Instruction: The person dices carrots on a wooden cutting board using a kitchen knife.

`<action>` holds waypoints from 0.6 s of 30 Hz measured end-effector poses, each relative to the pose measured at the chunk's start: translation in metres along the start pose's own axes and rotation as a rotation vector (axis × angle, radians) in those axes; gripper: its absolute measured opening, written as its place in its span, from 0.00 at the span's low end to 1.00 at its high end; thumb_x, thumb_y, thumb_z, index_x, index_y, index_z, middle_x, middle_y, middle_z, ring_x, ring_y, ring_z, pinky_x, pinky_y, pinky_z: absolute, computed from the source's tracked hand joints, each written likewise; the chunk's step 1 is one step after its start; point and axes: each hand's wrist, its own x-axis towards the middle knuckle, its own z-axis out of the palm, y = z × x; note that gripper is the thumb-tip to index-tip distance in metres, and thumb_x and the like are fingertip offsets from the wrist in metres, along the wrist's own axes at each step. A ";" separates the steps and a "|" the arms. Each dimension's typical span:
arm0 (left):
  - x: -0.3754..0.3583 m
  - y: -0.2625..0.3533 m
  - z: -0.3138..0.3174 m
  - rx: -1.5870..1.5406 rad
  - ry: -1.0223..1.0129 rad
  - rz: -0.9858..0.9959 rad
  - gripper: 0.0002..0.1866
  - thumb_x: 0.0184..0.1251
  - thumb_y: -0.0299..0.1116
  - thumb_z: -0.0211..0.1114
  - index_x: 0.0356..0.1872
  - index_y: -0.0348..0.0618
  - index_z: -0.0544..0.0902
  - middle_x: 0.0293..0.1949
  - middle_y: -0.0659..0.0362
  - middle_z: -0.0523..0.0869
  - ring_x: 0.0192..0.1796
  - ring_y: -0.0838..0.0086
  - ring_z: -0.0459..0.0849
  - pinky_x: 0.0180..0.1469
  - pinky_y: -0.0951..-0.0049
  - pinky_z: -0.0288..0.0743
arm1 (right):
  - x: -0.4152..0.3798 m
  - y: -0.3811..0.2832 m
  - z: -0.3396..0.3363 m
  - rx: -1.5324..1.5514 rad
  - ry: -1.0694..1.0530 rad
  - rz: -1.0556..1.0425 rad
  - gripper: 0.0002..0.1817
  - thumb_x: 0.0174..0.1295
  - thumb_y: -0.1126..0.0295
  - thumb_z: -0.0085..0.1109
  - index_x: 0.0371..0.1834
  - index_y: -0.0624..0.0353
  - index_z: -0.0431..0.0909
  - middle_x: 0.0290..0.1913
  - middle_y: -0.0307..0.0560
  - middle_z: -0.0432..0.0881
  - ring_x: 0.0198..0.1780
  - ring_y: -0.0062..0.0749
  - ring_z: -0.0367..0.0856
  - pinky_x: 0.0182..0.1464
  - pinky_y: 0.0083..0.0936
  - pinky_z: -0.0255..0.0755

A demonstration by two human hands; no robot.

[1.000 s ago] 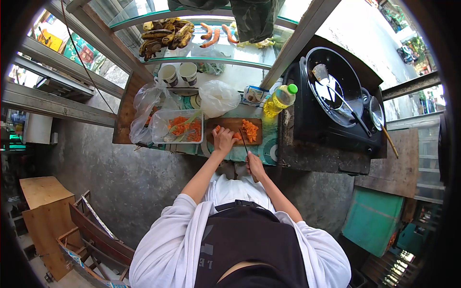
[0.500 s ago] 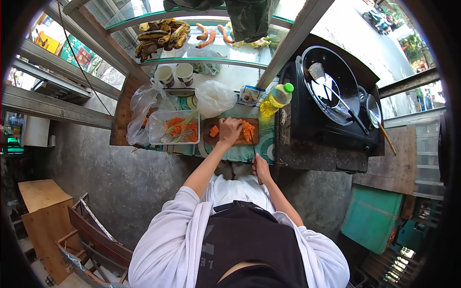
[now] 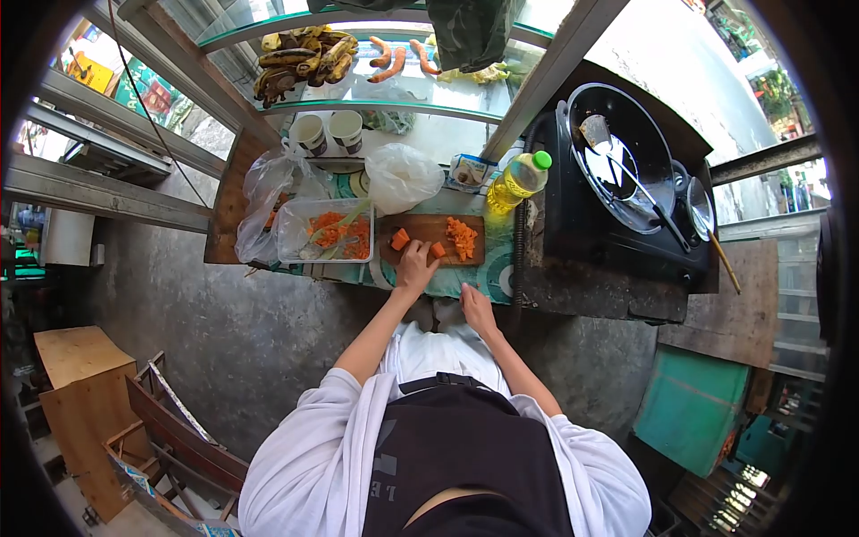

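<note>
A brown wooden cutting board (image 3: 415, 223) lies on the counter. Chopped orange carrot (image 3: 462, 238) is heaped on its right part, and a larger carrot chunk (image 3: 400, 239) lies at the left. My left hand (image 3: 414, 268) reaches over the board's front edge, its fingers closed at another carrot piece (image 3: 438, 251). Just in front of the board, my right hand (image 3: 478, 310) has its fingers curled; what it holds is hidden, and the knife blade cannot be made out. Left of the board, a clear plastic tub (image 3: 291, 243) holds shredded carrot.
A bottle of yellow oil (image 3: 519, 182) stands right of the board, beside a black stove (image 3: 573, 242) carrying a large wok (image 3: 658, 134). Behind the board are a white plastic bag (image 3: 403, 182) and two paper cups (image 3: 345, 132). Bananas (image 3: 304, 63) lie on the glass shelf.
My left hand has moved left and toward me, off the chopped heap. The knife blade that stood beside the heap no longer shows, and my right hand has shifted slightly left.
</note>
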 end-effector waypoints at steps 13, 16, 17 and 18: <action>0.001 -0.001 0.006 0.089 0.050 0.043 0.18 0.48 0.36 0.67 0.40 0.39 0.79 0.38 0.58 0.75 0.44 0.64 0.76 0.41 0.66 0.77 | 0.001 -0.015 -0.001 -0.165 -0.030 0.033 0.27 0.69 0.52 0.32 0.27 0.65 0.71 0.26 0.62 0.76 0.33 0.59 0.74 0.37 0.43 0.64; 0.001 -0.003 0.007 0.097 0.039 0.051 0.18 0.48 0.36 0.67 0.40 0.39 0.79 0.38 0.58 0.75 0.44 0.64 0.76 0.41 0.67 0.77 | 0.000 -0.017 0.001 -0.188 -0.022 0.045 0.27 0.69 0.52 0.31 0.27 0.65 0.71 0.25 0.62 0.76 0.33 0.60 0.74 0.37 0.44 0.64; 0.001 -0.003 0.007 0.103 0.041 0.061 0.17 0.49 0.36 0.66 0.40 0.39 0.79 0.38 0.58 0.75 0.44 0.64 0.76 0.41 0.67 0.77 | 0.000 -0.019 0.001 -0.198 -0.024 0.058 0.27 0.69 0.52 0.31 0.27 0.65 0.72 0.25 0.62 0.76 0.33 0.60 0.74 0.37 0.45 0.64; 0.001 -0.004 0.007 0.109 0.041 0.070 0.17 0.49 0.36 0.66 0.40 0.39 0.79 0.38 0.58 0.75 0.44 0.64 0.76 0.42 0.67 0.77 | 0.000 -0.020 0.001 -0.207 -0.026 0.072 0.27 0.69 0.52 0.31 0.27 0.65 0.72 0.25 0.62 0.76 0.33 0.60 0.74 0.37 0.45 0.64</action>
